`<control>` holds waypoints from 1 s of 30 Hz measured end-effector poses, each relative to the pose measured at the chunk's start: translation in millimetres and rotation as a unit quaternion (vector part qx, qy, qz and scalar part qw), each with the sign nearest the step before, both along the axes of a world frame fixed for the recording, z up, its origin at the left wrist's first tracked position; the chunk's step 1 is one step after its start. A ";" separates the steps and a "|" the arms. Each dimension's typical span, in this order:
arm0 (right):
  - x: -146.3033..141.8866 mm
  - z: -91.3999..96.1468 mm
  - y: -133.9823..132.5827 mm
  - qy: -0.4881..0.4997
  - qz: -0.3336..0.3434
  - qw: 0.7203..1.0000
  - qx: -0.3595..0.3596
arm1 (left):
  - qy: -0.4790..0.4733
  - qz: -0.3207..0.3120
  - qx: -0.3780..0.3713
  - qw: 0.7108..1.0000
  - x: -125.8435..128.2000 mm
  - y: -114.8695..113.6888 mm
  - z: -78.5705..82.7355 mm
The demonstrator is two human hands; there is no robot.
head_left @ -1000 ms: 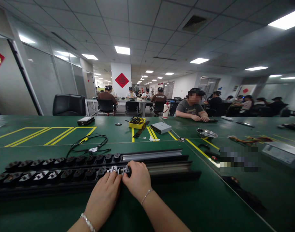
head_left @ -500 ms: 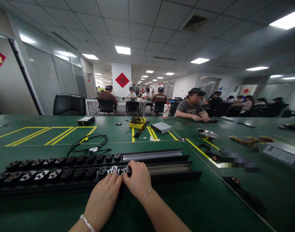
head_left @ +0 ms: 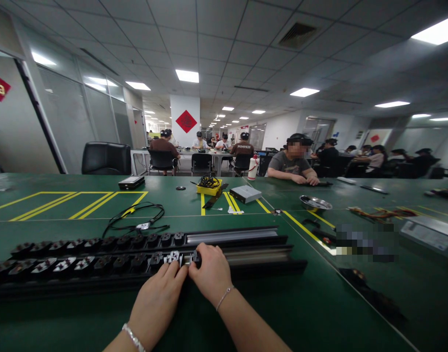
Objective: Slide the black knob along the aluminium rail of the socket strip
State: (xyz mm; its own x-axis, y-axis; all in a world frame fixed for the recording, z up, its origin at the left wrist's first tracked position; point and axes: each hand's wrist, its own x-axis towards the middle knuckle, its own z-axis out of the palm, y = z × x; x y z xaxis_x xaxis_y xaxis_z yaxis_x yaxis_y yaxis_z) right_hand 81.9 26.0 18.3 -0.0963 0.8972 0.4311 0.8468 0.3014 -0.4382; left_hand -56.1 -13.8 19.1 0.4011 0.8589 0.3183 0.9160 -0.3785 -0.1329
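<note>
Two long black rails lie side by side across the table, carrying rows of dark plug-like modules with parts standing up on top. My left hand point(head_left: 158, 289) is closed at the near rail point(head_left: 260, 266), fingertips together against a shiny module point(head_left: 172, 255); its thumb is hidden. Just to the right, my right hand point(head_left: 209, 270) pinches a black module point(head_left: 196, 258) over the same rail. A narrow gap with a pale metal strip shows between the two modules. The far rail point(head_left: 242, 235) lies behind, untouched, its right part showing a bare metallic channel.
Behind the rails lies a looped black cable point(head_left: 136, 215). Farther back stand a yellow tray point(head_left: 208, 188) of cables, a grey box point(head_left: 245, 193) and a metal bowl point(head_left: 315, 203). A metal-cased unit point(head_left: 429, 234) sits right. A person point(head_left: 293, 164) sits across the table.
The gap between the module in my right hand and the one by my left fingers looks slightly wider. Both hands otherwise stay in nearly the same place.
</note>
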 end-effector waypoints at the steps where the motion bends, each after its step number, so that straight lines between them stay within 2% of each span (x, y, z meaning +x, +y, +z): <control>1: 0.1 0.2 -0.1 -0.001 0.000 1.000 0.000 | -0.002 0.002 0.000 1.000 -0.2 0.3 -0.2; 30: 1.1 4.2 -1.2 -0.018 -0.002 1.000 -0.008 | 0.001 0.005 0.019 1.000 -0.9 1.3 -3.6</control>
State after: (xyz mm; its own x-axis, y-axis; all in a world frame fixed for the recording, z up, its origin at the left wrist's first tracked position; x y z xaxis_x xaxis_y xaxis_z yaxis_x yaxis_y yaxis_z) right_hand 83.0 24.8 22.5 -0.1091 0.9039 0.4136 0.8634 0.2924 -0.4112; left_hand -57.0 -12.5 15.5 0.3937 0.8503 0.3493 0.9192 -0.3647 -0.1483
